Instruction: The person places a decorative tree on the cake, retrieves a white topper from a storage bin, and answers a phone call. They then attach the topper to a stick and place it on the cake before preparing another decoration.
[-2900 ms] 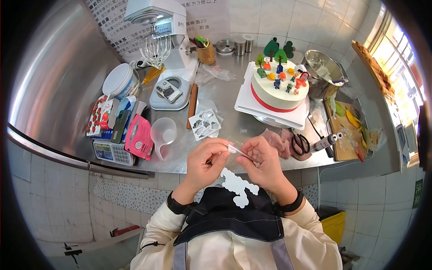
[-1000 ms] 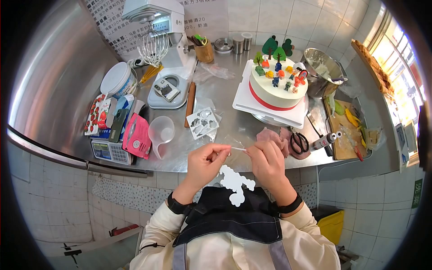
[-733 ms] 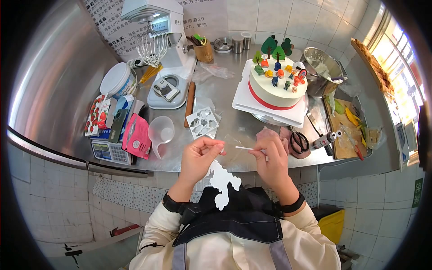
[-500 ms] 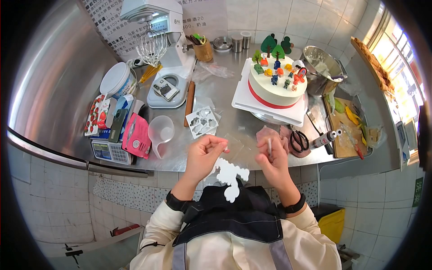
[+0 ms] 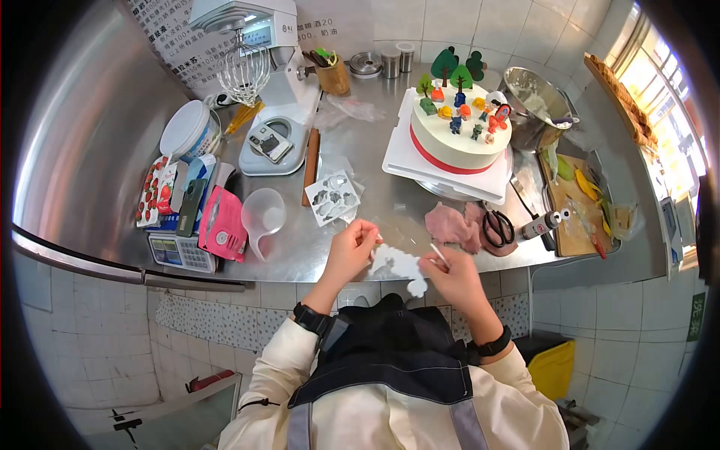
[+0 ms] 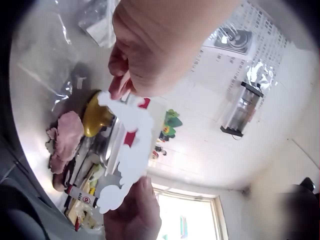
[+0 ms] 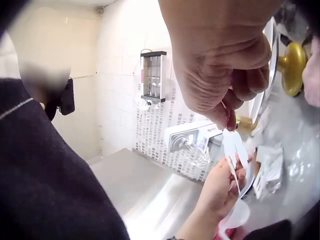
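A white cloud-shaped cutout (image 5: 401, 266) is stretched between both hands above the front edge of the metal table. My left hand (image 5: 347, 255) pinches one end of it between thumb and fingers. With thumb and fingertips, my right hand (image 5: 457, 283) holds its other side, and a thin white stick (image 5: 439, 255) pokes up from the same hand. The left wrist view shows the flat face of the cutout (image 6: 132, 130), its scalloped edge running down to the right thumb. Seen from the right wrist, the cutout (image 7: 234, 147) is nearly edge-on.
Beyond the hands stands a white cake (image 5: 427, 139) with a red ribbon and several figurines. A pink cloth (image 5: 448, 225), black scissors (image 5: 497, 228) and a small bottle (image 5: 541, 224) lie right. Left are a grey silicone mold (image 5: 334, 199), rolling pin (image 5: 310, 169) and clear measuring cup (image 5: 263, 214).
The stick passed from between both hands into the right hand alone. The cutout, which hung below the left hand, has come up, and the right hand now holds it too.
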Action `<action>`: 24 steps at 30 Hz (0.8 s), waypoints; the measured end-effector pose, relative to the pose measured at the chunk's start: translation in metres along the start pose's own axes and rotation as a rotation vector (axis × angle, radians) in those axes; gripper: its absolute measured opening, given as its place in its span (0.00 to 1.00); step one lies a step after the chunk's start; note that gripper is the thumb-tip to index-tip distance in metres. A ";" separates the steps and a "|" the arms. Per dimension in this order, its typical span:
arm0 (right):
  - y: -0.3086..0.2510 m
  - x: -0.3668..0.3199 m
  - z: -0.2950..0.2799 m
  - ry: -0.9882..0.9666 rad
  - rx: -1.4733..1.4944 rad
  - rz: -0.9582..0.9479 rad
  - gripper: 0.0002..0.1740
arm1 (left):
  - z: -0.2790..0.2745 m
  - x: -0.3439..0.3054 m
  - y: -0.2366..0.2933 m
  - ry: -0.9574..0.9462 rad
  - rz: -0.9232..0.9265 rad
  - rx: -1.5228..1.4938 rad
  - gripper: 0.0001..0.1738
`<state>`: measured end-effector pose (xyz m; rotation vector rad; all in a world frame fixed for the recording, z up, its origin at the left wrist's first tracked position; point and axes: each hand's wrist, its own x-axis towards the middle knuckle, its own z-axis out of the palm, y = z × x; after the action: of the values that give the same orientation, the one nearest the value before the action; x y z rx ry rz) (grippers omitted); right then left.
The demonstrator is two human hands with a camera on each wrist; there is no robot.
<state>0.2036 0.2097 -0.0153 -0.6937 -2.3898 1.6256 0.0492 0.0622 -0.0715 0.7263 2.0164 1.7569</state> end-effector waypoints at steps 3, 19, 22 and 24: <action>0.035 -0.003 -0.012 0.169 0.091 0.022 0.10 | -0.001 0.007 -0.024 -0.137 -0.175 -0.131 0.08; 0.034 -0.007 -0.024 0.235 0.411 0.042 0.10 | 0.004 0.014 -0.024 -0.223 -0.142 0.168 0.13; 0.012 -0.004 -0.013 0.174 0.598 0.101 0.08 | 0.010 -0.004 0.030 -0.421 -0.242 -0.372 0.16; -0.001 -0.002 -0.007 0.106 0.752 0.142 0.08 | 0.018 -0.017 0.053 -0.466 -0.116 -0.552 0.19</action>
<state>0.2079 0.2143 -0.0113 -0.7629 -1.4851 2.2548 0.0806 0.0714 -0.0230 0.7258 1.1732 1.7531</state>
